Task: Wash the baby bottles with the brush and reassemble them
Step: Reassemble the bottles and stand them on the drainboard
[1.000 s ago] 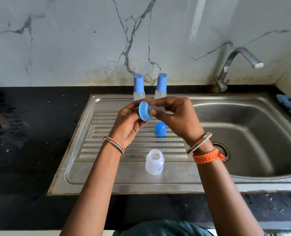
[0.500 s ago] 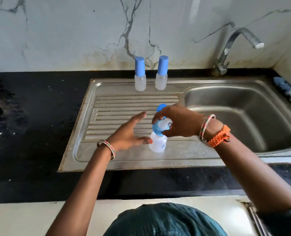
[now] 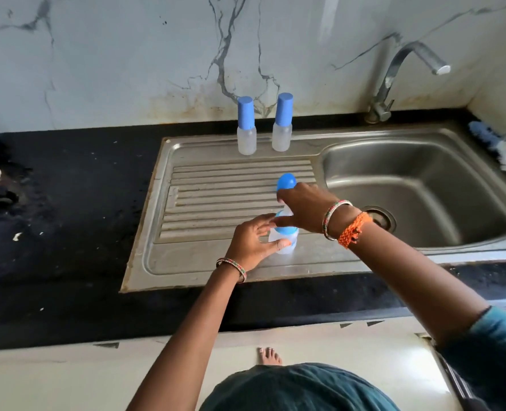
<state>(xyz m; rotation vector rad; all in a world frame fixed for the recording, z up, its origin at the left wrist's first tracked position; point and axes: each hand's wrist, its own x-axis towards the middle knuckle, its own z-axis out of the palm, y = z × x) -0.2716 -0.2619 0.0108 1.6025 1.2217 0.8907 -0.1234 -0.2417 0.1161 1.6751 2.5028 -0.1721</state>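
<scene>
Reaching in from the lower edge, both forearms converge on a small clear bottle [image 3: 287, 249] standing upright on the front of the steel drainboard [image 3: 216, 203]: the left hand [image 3: 253, 243] curls round its body, thumb across the front, while the right hand [image 3: 303, 210], palm down and wrist bent, pinches the blue collar [image 3: 285, 228] seated on its neck. A loose blue cap [image 3: 286, 182] lies on the ribs just behind the right hand. Two capped bottles [image 3: 246, 129] stand upright at the back edge, and a brush [image 3: 494, 145] rests beside the basin [image 3: 417, 188].
</scene>
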